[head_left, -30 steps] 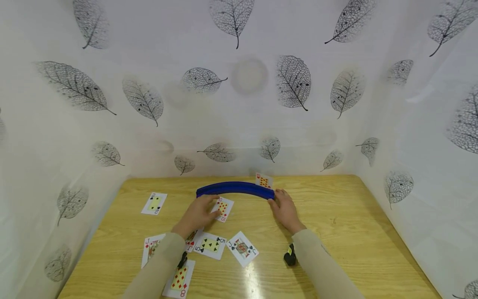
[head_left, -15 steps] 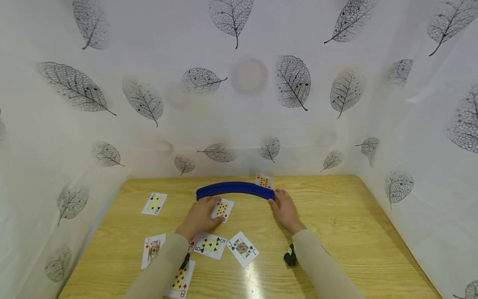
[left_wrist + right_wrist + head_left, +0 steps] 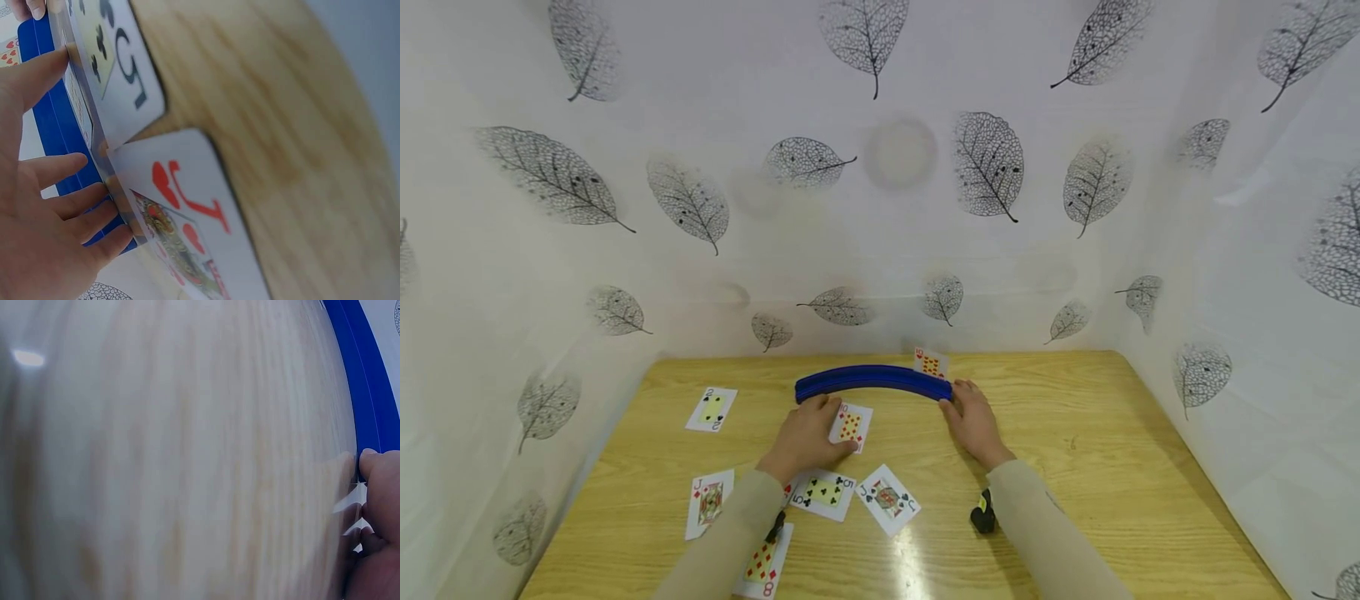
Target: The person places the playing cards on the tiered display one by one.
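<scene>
Your left grip (image 3: 805, 435) is spread, thumb parted from fingers, with the white rectangular ten-of-diamonds playing card (image 3: 852, 427) just to its right over the wood-grain desk (image 3: 1075, 467). Your right grip (image 3: 973, 421) pinches the right end of the long, curved blue rack (image 3: 872, 377).

Head camera faces forward and down; close wrist views share the blue rack (image 3: 872, 377)

I read 10 on the diamond ten (image 3: 850, 427) and heart ten (image 3: 931, 363), 8 on the diamond eight (image 3: 763, 569), 5 on the club five (image 3: 824, 493), 2 on the black two (image 3: 711, 409). The diamond jack (image 3: 709, 502), heart jack (image 3: 181, 219) and black jack (image 3: 887, 499) each show me a J.
</scene>
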Available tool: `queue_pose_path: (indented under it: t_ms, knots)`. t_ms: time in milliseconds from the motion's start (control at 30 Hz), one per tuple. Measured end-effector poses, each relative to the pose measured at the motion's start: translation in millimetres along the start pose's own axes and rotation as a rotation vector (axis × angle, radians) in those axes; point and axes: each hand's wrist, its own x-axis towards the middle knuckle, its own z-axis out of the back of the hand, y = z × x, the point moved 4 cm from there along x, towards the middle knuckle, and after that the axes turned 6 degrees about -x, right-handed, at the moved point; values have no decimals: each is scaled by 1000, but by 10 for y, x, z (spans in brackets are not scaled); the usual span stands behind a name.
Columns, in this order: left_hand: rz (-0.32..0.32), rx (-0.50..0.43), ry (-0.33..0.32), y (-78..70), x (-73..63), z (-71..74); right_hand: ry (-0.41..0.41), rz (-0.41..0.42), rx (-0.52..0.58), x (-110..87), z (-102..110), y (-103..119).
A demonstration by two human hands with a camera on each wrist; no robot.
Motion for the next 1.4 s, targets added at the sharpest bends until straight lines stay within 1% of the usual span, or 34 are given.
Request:
queue_pose_path:
  t_ms: [133,400,567,900,1167,1267,1333,1400]
  knots:
    - [13,12,15,-9,-10,-2,-2,6,-12,7,-10,-5]
    - [23,-14,1,-5,-22,-4,1,1,-20,14,-24,-9]
    - [31,-14,0,5,-14,-13,2,-3,3,4,-5,16]
    - [53,-17,32,-40,-26,23,8,-12,14,-6,7,42]
    - [45,-22,29,-25,-8,10,7,-11,11,-4,15,38]
    - [46,-41,23,-25,-10,7,6,-11,10,-2,14,37]
    - [60,-70,21,-29,-14,5,4,-8,8,-1,13,36]
    - [71,-107,5,-33,-14,7,3,-7,9,-1,11,32]
